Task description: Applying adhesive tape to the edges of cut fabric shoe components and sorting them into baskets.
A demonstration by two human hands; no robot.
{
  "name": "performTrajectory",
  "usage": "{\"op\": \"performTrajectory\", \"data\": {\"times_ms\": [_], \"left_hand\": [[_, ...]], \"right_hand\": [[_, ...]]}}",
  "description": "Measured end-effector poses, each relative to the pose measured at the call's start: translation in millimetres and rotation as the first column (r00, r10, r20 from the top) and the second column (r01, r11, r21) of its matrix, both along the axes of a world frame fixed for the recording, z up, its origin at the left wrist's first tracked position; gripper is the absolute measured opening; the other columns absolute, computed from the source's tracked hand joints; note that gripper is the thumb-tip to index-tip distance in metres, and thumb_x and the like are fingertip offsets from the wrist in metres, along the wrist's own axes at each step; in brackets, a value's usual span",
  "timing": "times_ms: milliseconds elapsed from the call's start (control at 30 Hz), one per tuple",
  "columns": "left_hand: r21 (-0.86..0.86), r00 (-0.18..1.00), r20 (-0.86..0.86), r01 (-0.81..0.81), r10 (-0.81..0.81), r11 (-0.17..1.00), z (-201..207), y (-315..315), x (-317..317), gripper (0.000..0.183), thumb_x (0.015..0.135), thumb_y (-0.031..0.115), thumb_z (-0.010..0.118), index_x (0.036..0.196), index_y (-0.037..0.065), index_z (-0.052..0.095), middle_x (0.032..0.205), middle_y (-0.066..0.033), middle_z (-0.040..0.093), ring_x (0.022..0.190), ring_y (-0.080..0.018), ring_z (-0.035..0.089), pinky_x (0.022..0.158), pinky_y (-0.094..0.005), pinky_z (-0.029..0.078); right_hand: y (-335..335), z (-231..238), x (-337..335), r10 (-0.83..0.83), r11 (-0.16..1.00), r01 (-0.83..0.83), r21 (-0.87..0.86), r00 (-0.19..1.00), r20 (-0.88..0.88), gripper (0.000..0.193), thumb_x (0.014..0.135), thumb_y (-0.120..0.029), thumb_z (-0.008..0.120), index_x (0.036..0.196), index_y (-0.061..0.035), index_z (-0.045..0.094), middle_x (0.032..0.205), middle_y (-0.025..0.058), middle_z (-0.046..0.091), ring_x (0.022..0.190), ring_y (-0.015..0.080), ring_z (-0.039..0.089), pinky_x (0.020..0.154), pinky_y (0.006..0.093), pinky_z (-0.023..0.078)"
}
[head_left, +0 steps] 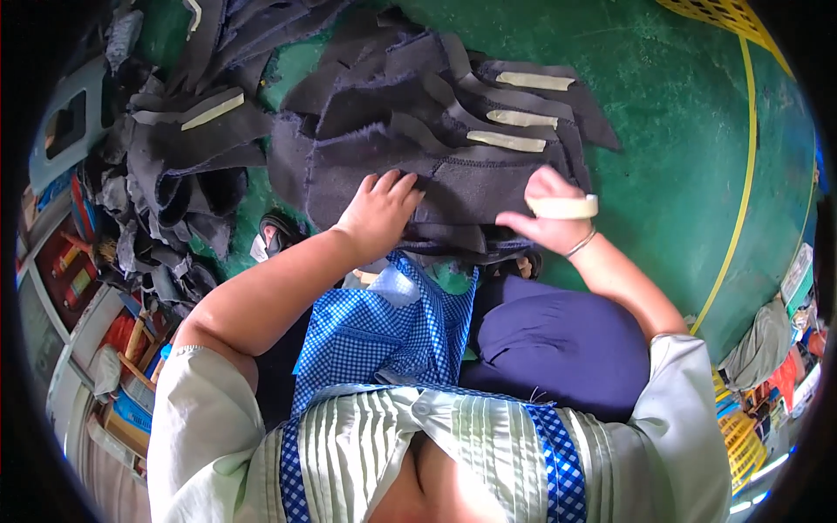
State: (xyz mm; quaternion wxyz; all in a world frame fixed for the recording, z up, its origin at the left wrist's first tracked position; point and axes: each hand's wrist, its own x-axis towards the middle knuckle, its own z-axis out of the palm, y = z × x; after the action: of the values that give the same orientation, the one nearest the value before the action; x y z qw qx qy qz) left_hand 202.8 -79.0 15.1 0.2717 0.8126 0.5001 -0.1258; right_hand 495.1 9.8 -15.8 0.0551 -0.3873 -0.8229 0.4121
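Note:
My left hand [379,212] lies with fingers stretched out on a dark grey fabric piece [453,187] with stitched seams, near its front edge. At the right end of the same piece is my right hand [554,218], fingers curled and thumb out to the left. A cream roll of tape [567,207] is at that hand; how the fingers pass round it is partly hidden. Beyond my hands, the stacked dark pieces carry cream tape strips, among them a near strip [507,140], a middle strip [523,118] and a far strip [536,81].
On the green floor [671,157], more dark fabric [174,144] with a tape strip [214,111] lies at the left. Scraps [139,235] are heaped beside a shelf unit [96,322]. A yellow line [748,166] runs along the right; a yellow crate [728,17] stands far right.

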Motion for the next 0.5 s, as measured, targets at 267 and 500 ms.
{"op": "performTrajectory", "data": {"times_ms": [267,500], "left_hand": [[-0.810,0.284,0.231,-0.474,0.930,0.346,7,56,64,0.033,0.092,0.029,0.065,0.104,-0.001,0.062,0.096,-0.0079,0.066,0.089,-0.0149,0.062,0.079,-0.0289,0.048],[-0.958,0.015,0.263,-0.110,0.965,0.263,1,54,85,0.020,0.097,0.023,0.059,0.100,0.003,0.062,0.088,-0.0005,0.062,0.081,-0.0071,0.055,0.071,-0.0212,0.043]], "right_hand": [[37,23,-21,0.023,0.994,-0.040,-0.101,0.987,-0.158,0.113,0.051,-0.040,0.092,0.148,-0.0223,0.037,0.099,0.0038,0.048,0.062,0.0095,0.040,0.056,0.0234,0.042],[27,28,-38,-0.109,0.951,0.014,-0.310,0.951,-0.289,0.123,0.047,-0.038,0.093,0.150,-0.0216,0.028,0.107,0.0124,0.049,0.094,0.0257,0.054,0.079,0.0364,0.049]]}}
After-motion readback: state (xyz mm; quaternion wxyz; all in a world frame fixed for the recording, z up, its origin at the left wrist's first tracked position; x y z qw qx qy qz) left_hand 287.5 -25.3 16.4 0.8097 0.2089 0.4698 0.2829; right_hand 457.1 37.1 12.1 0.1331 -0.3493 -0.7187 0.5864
